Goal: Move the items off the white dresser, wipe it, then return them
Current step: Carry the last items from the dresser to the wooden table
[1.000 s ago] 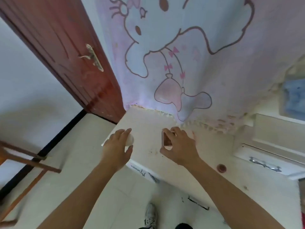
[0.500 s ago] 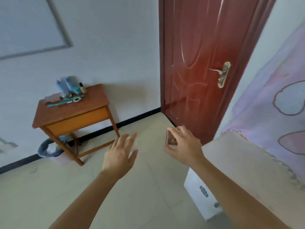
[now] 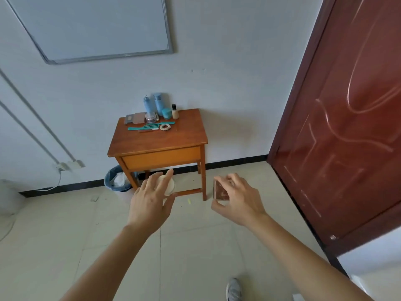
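My left hand (image 3: 152, 200) grips a round white compact (image 3: 169, 186) from above; only its right edge shows past my fingers. My right hand (image 3: 237, 197) pinches a small brown square case (image 3: 220, 190) between thumb and fingers. Both hands are held out over the floor, facing a small wooden table (image 3: 180, 137). On the table's back part stand blue bottles (image 3: 155, 104), a small teal jar (image 3: 166, 113), a cream bottle (image 3: 175, 112), flat palettes (image 3: 135, 118), a teal comb (image 3: 149, 127) and a beaded ring (image 3: 165, 127). The white dresser is out of view.
A dark red door (image 3: 347, 118) stands at the right. A blue waste bin (image 3: 117, 179) sits under the table's left side. A whiteboard (image 3: 97, 27) hangs on the wall. Pipes and a cable box (image 3: 69, 165) run at the left. My shoe (image 3: 233, 290) is on the tiled floor.
My view has turned left from the dresser toward the wooden table, which is now centred and closer. Both hands still hold the items lifted off the dresser.
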